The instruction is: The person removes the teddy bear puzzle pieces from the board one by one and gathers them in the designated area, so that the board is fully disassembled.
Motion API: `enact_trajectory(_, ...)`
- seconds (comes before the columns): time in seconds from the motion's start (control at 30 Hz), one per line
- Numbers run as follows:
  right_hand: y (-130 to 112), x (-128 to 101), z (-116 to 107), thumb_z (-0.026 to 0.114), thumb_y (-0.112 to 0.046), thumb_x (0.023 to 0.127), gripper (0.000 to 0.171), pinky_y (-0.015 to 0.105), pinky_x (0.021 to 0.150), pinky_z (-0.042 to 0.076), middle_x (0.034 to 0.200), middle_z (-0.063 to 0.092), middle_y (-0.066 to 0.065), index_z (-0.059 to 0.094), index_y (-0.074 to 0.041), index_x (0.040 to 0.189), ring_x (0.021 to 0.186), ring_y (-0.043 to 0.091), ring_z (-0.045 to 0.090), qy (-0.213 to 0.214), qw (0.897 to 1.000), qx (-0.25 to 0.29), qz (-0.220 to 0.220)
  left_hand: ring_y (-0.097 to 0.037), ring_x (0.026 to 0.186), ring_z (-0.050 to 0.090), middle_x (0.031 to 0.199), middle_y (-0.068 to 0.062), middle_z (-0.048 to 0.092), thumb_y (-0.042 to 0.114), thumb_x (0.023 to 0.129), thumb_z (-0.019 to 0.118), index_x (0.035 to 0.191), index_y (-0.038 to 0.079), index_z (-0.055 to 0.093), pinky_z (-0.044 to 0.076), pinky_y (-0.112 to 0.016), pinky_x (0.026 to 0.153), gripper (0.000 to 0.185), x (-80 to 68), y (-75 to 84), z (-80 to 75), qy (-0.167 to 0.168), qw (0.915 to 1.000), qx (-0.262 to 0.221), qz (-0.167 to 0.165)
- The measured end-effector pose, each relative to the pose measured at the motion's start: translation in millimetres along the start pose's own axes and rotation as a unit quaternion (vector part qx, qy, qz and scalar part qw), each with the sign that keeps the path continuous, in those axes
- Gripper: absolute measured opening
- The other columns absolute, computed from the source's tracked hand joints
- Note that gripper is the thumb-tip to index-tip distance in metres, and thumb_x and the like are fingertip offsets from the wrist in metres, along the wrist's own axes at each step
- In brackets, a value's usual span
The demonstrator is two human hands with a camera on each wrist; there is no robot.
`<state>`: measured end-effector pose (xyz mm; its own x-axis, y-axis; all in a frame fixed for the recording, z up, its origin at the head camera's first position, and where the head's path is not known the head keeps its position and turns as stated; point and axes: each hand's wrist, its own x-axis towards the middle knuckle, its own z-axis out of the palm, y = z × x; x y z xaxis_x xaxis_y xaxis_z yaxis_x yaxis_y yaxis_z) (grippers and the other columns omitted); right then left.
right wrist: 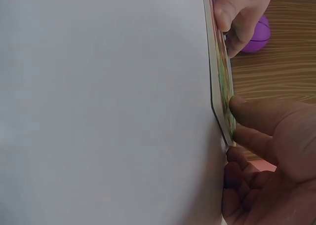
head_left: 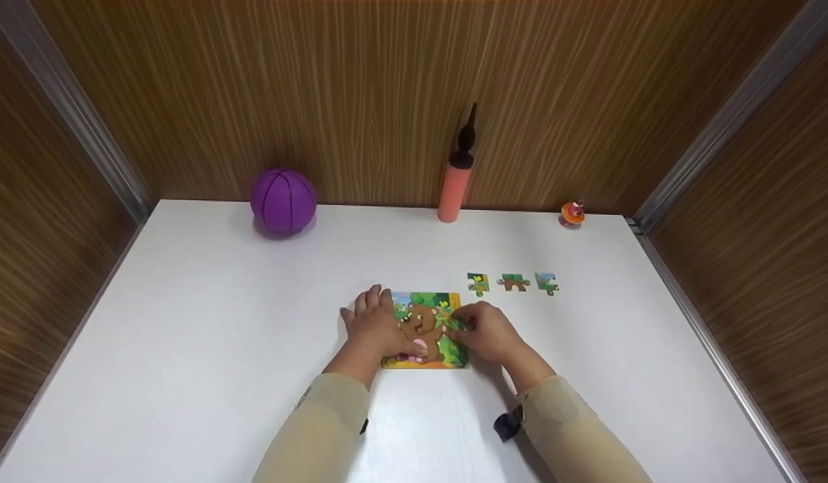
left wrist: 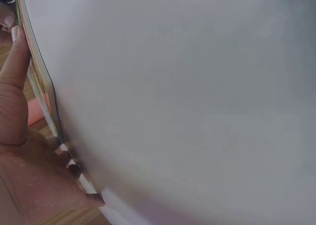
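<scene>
A jigsaw puzzle (head_left: 422,320) with a brown bear on a green background lies flat in its thin board in the head view. My left hand (head_left: 377,329) rests over its left side, fingers extended past the edge and thumb on the bear's belly. At the right side, my right hand (head_left: 489,332) pinches a puzzle piece between thumb and index finger; the fingers mostly hide its outline. In the right wrist view, the thumb (right wrist: 256,114) and index tip touch the puzzle's face near a corner, with the other fingers curled below. The left wrist view shows the left thumb (left wrist: 15,62) on the puzzle.
Three loose puzzle pieces (head_left: 514,282) lie in a row beyond the right hand. Along the back wall stand a purple ball (head_left: 283,202), a pink hand pump (head_left: 455,191) with a black nozzle, and a small orange and red figurine (head_left: 572,213). Wood-patterned panels surround the white table (head_left: 206,322).
</scene>
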<state>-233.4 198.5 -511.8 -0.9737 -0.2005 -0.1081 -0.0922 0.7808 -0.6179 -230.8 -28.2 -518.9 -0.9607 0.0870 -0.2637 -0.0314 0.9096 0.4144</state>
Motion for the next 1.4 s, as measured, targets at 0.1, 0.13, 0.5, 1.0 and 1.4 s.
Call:
enact_trajectory(0.1,0,0,-1,0.085,-0.018,0.093,0.03,0.048,0.095,0.054,0.111,0.069,0.009,0.077,-0.002,0.117,0.101,0.023,0.063,-0.004,1.0,-0.002,-0.002,-0.039,0.159,0.011,0.175,-0.018,0.012,0.075,0.067,0.089,0.169,0.004,0.019,0.012,-0.075,0.121,0.143,0.3,-0.4,1.0,0.005,1.0,0.001,0.004)
enact_trajectory(0.13,0,0,-1,0.085,-0.017,0.092,0.03,0.048,0.097,0.054,0.112,0.069,0.009,0.077,-0.003,0.117,0.102,0.024,0.063,-0.005,1.0,-0.001,0.001,-0.039,0.16,0.011,0.175,-0.018,0.012,0.076,0.066,0.088,0.169,0.004,0.018,0.011,-0.074,0.121,0.143,0.6,-0.6,1.3,0.005,1.0,0.003,0.005)
enact_trajectory(0.5,2,2,-1,0.084,-0.011,0.092,0.031,0.049,0.102,0.052,0.117,0.068,0.01,0.074,-0.004,0.12,0.108,0.026,0.062,-0.015,0.999,0.016,0.026,-0.04,0.162,0.003,0.177,-0.018,0.005,0.075,0.077,0.081,0.17,0.003,0.012,0.0,-0.076,0.121,0.136,-1.8,-3.6,4.5,-0.016,0.9996,-0.007,0.021)
enact_trajectory(1.0,2,3,6,0.083,-0.011,0.093,0.028,0.047,0.097,0.052,0.111,0.067,0.007,0.074,-0.005,0.118,0.102,0.024,0.06,-0.016,0.999,0.022,0.025,-0.039,0.162,-0.001,0.177,-0.016,0.005,0.073,0.084,0.074,0.17,0.003,0.012,-0.004,-0.074,0.121,0.127,-8.6,-2.9,2.9,-0.012,0.9992,-0.037,0.008)
enact_trajectory(1.4,-1,1,5,0.083,-0.008,0.092,0.03,0.047,0.094,0.052,0.11,0.066,0.008,0.071,-0.004,0.119,0.1,0.024,0.059,-0.003,0.998,0.049,0.035,-0.039,0.162,-0.001,0.177,-0.017,0.006,0.072,0.084,0.074,0.17,0.002,0.013,-0.004,-0.074,0.122,0.127,-11.8,1.2,-1.8,-0.007,0.9993,-0.036,0.006)
